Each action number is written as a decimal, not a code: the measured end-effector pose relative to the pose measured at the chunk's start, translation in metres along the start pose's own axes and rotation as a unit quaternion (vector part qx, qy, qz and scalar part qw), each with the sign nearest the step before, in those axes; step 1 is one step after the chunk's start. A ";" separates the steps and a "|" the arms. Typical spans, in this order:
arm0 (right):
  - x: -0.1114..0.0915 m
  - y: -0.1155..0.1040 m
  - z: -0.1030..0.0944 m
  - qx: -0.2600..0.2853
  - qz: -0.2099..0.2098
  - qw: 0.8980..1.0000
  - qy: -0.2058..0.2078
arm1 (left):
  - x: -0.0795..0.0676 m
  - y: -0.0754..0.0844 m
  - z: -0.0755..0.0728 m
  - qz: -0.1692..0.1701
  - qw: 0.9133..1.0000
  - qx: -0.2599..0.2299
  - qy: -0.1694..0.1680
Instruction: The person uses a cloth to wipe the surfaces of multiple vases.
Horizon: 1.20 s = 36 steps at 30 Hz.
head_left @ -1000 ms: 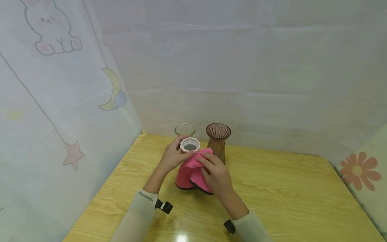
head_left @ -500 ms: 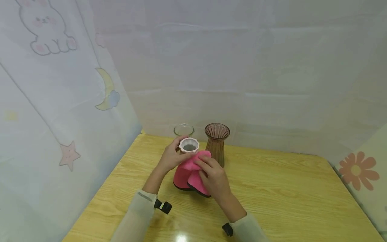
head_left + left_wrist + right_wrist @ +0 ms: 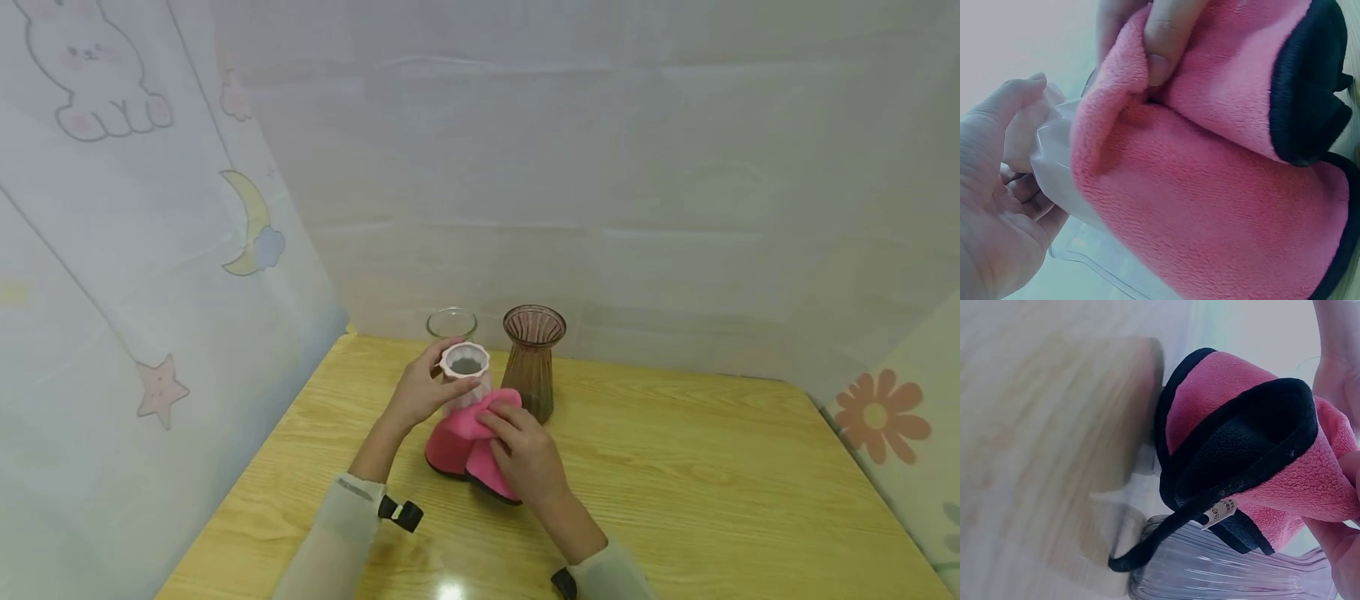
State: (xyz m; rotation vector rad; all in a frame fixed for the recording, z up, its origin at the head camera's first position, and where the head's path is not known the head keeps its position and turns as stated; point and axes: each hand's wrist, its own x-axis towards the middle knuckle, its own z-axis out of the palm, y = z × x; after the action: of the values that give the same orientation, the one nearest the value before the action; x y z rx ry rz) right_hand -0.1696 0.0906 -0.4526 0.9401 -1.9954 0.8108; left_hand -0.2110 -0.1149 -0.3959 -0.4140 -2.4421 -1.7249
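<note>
My left hand [image 3: 422, 392] grips a white vase [image 3: 480, 385] near its scalloped rim, thumb at the front and fingers round the far side. In the left wrist view the vase [image 3: 1063, 169] is partly covered by a pink cloth [image 3: 1166, 181] with black edging. My right hand [image 3: 528, 454] pinches the cloth [image 3: 465, 423] and presses it against the vase's front. The cloth hangs in folds over the lower vase, hiding its base. In the right wrist view, the cloth [image 3: 1285, 481] shows a dark inside, a black loop and a small label.
A ribbed purple-brown glass vase [image 3: 531, 367] stands upright just behind and right of the cloth. Behind the left hand is a clear glass vessel [image 3: 452, 323], mostly hidden. The wooden table [image 3: 675, 467] meets a pale printed backdrop [image 3: 600, 167] at the back and sides.
My right hand has slid the cloth down the white vase, so more of its upper wall shows. The left hand keeps its grip. The head view has shifted slightly.
</note>
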 end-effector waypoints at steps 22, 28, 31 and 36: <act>-0.014 -0.002 0.002 -0.014 0.030 0.998 -0.050 | 0.000 0.000 -0.001 -0.007 1.000 -0.024 -0.006; -0.016 -0.002 0.002 -0.011 0.026 0.998 -0.054 | 0.000 0.001 -0.001 -0.005 1.000 -0.016 -0.005; -0.017 -0.002 0.000 -0.008 0.031 0.998 -0.056 | 0.000 0.001 0.000 -0.006 1.000 -0.013 -0.001; -0.016 -0.002 -0.007 -0.001 0.040 0.998 -0.047 | 0.000 0.002 0.002 -0.008 1.000 -0.018 0.000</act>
State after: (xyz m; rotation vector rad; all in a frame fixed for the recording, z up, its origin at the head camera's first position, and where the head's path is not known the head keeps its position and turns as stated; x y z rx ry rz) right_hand -0.1585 0.1002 -0.4623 0.9173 -2.1264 0.8230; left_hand -0.2100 -0.1127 -0.3949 -0.3995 -2.4231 -1.7779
